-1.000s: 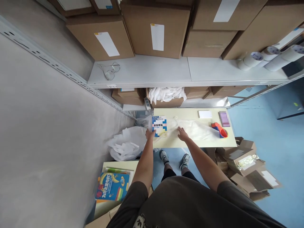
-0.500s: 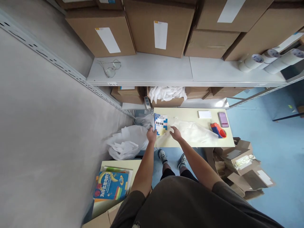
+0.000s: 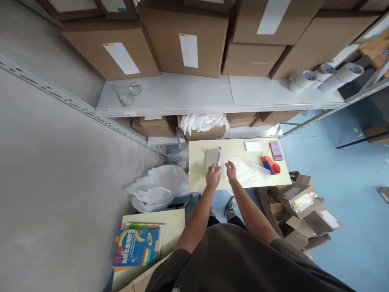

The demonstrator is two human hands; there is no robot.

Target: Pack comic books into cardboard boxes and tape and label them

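On the pale yellow table point(image 3: 197, 174), my left hand point(image 3: 213, 175) is closed on a book point(image 3: 213, 157), whose plain greyish side shows and whose right edge is tilted up. My right hand point(image 3: 231, 170) is just right of the book, its fingers bent and close to the edge of a translucent white plastic sheet point(image 3: 249, 170). Whether its fingertips grip the plastic is too small to tell. The plastic lies across the table, reaching a red and blue tape dispenser point(image 3: 270, 165).
A white card point(image 3: 253, 146) and a purple item point(image 3: 276, 151) lie at the table's back right. Shelving point(image 3: 182, 93) with boxes stands beyond. White plastic bags point(image 3: 158, 188) hang at left. Picture books point(image 3: 136, 247) lie lower left, flattened cardboard point(image 3: 304, 215) lower right.
The book has moved right on the table and now shows its plain side instead of its printed blue and yellow cover. My left hand has moved right with it. The camera view has shifted.
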